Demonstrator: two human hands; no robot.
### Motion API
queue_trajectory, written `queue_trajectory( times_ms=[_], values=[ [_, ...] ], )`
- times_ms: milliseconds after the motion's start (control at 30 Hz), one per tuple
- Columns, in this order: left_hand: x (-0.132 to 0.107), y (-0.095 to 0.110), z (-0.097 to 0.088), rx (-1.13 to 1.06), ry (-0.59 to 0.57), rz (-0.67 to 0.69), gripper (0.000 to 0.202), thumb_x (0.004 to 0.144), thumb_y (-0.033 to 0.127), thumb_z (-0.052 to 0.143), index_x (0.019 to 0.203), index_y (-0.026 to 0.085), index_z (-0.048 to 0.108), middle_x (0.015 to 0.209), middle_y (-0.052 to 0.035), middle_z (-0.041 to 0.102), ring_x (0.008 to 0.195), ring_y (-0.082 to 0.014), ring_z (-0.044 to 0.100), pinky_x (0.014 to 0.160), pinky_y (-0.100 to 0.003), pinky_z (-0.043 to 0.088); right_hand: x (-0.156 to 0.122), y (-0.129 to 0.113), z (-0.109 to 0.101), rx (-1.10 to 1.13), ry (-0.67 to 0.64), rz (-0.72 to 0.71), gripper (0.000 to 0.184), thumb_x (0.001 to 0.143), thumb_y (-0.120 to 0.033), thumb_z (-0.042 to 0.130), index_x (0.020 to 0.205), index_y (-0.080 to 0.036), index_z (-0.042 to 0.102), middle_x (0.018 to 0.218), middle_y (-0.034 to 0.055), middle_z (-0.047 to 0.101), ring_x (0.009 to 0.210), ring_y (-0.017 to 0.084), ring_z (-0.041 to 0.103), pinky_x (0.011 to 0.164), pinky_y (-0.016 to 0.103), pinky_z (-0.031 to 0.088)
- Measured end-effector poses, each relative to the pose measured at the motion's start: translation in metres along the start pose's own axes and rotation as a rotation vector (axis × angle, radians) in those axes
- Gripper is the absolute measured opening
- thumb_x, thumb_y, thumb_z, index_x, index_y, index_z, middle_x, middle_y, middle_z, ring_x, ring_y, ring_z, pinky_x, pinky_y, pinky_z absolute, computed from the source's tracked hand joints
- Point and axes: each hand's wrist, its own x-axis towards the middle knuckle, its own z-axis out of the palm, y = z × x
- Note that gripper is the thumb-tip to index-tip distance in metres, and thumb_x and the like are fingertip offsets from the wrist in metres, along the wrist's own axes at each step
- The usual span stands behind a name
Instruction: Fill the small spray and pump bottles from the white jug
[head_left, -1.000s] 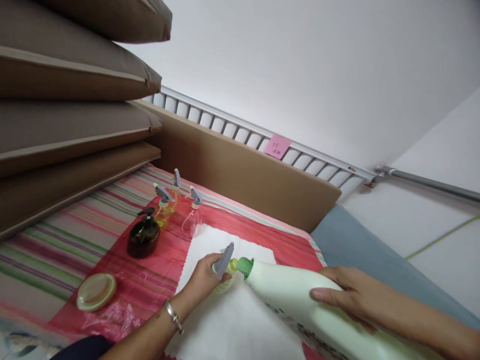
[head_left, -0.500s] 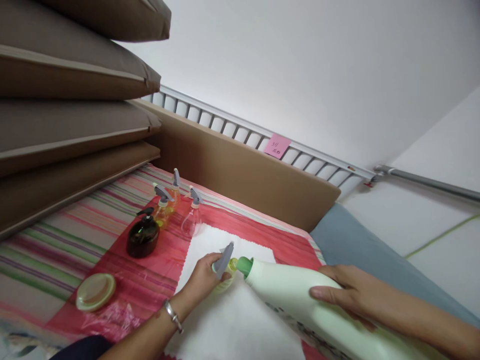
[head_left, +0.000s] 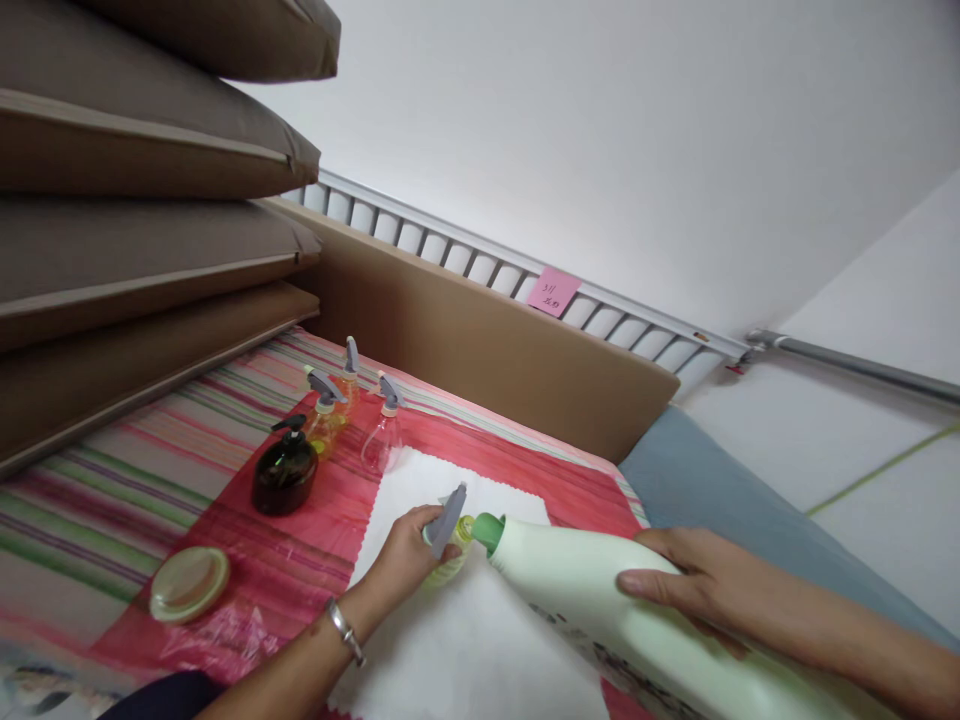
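Note:
My left hand (head_left: 409, 550), with a silver bracelet at the wrist, is closed on a grey spray trigger head (head_left: 448, 520). Just behind its fingers is a small clear bottle with a yellow-green neck (head_left: 463, 530); whether the fingers grip this bottle too, I cannot tell. In my right hand (head_left: 697, 580) lies a large pale green bottle (head_left: 585, 565), tilted so its green spout (head_left: 489, 533) points left at the small bottle's mouth. Spout and mouth meet or nearly meet. Any liquid flowing between them is too small to make out. A white cloth (head_left: 480, 640) is spread underneath.
Left of the cloth stand a dark pump bottle (head_left: 285, 472), a clear spray bottle (head_left: 382, 440) and two amber spray bottles (head_left: 324, 425). A round lidded container (head_left: 190, 584) sits near crumpled plastic (head_left: 232, 640). Stacked cushions (head_left: 150, 240) rise at left; a brown board (head_left: 480, 330) borders the back.

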Motion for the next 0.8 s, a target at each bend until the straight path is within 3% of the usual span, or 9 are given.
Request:
queue_trajectory(
  times_ms=[200, 467, 800],
  values=[
    [-0.0007, 0.0000, -0.0002, -0.004, 0.005, -0.003, 0.036, 0.061, 0.019, 0.074, 0.096, 0.020, 0.068, 0.102, -0.0055, 0.070, 0.098, -0.0242, 0.061, 0.089, -0.030, 0.043, 0.0004, -0.0021, -0.0011, 0.019, -0.004, 0.004, 0.043, 0.079, -0.057, 0.050, 0.079, -0.015, 0.060, 0.057, -0.0013, 0.048, 0.042, 0.007, 0.041, 0.039, 0.018, 0.030],
    [-0.0004, -0.0004, -0.0008, 0.003, -0.011, 0.028, 0.035, 0.062, 0.021, 0.073, 0.097, 0.018, 0.068, 0.103, -0.0077, 0.070, 0.097, -0.0248, 0.061, 0.087, -0.031, 0.044, -0.0019, -0.0092, -0.0022, -0.026, -0.011, 0.013, 0.037, 0.081, -0.050, 0.048, 0.077, -0.014, 0.056, 0.057, -0.0024, 0.045, 0.043, 0.008, 0.041, 0.041, 0.021, 0.031],
    [-0.0003, -0.0009, -0.0009, 0.003, -0.011, 0.011, 0.037, 0.062, 0.023, 0.074, 0.098, 0.018, 0.067, 0.104, -0.0081, 0.069, 0.098, -0.0252, 0.061, 0.088, -0.031, 0.044, -0.0011, -0.0072, -0.0017, -0.060, 0.031, 0.022, 0.038, 0.079, -0.053, 0.049, 0.075, -0.015, 0.055, 0.055, -0.0020, 0.047, 0.042, 0.010, 0.042, 0.042, 0.022, 0.032]
  ],
)
